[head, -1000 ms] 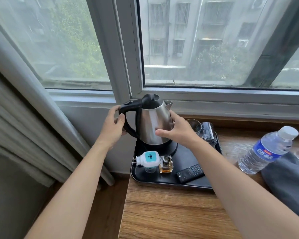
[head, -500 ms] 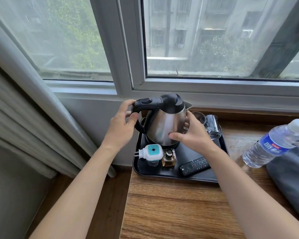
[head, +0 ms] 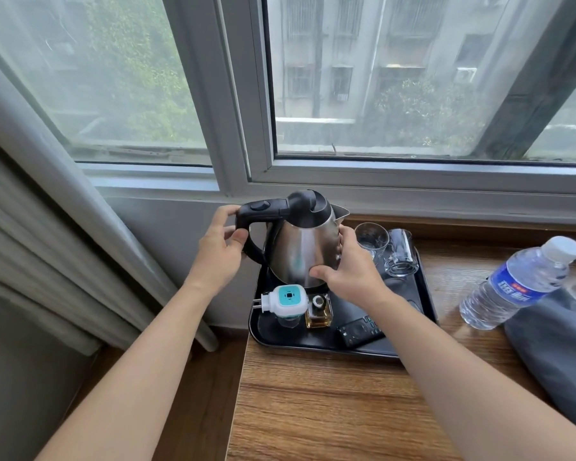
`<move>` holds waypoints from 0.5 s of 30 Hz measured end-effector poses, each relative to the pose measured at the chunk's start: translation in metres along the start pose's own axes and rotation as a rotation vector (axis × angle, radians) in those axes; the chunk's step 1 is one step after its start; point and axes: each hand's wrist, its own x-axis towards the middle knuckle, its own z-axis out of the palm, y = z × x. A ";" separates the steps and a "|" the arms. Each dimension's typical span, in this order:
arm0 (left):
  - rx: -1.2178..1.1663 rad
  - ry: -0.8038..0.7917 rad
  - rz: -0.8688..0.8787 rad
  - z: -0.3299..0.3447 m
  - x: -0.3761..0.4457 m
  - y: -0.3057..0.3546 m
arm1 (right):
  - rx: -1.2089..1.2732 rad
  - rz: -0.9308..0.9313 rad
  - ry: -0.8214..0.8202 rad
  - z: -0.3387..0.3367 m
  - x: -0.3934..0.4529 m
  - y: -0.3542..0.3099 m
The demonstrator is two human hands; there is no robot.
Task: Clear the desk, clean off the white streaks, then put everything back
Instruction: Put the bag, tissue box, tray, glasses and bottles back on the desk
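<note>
A steel kettle (head: 300, 251) with a black lid and handle stands tilted at the back of a black tray (head: 424, 294) on the wooden desk (head: 313, 404). My left hand (head: 218, 251) grips the kettle's black handle. My right hand (head: 350, 267) clasps the steel body from the right side. On the tray in front of the kettle lie a white and teal plug-in device (head: 283, 299), a small amber glass bottle (head: 319, 312) and a black remote (head: 359, 329). Two clear glasses (head: 388, 246) stand at the tray's back right.
A water bottle (head: 516, 284) with a blue label stands right of the tray, next to a grey cloth bundle (head: 559, 354). The window sill and frame (head: 413, 181) run behind the desk. A curtain (head: 47, 227) hangs at the left, over the wooden floor.
The view has shifted downward and the kettle has tilted and sits nearer the tray's back left. Both hands kept their hold on it, the right hand sliding lower on the body.
</note>
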 end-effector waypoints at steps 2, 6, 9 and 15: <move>-0.008 0.006 0.004 0.001 0.002 -0.002 | 0.008 0.000 0.004 0.001 0.001 0.000; -0.013 0.003 -0.002 0.003 0.001 -0.006 | 0.018 0.012 -0.003 0.002 0.001 0.003; -0.024 -0.006 -0.019 0.004 -0.004 -0.004 | 0.045 0.024 -0.044 -0.005 0.000 0.004; -0.029 0.106 -0.089 0.004 -0.057 -0.030 | -0.121 0.022 0.009 -0.012 -0.041 0.029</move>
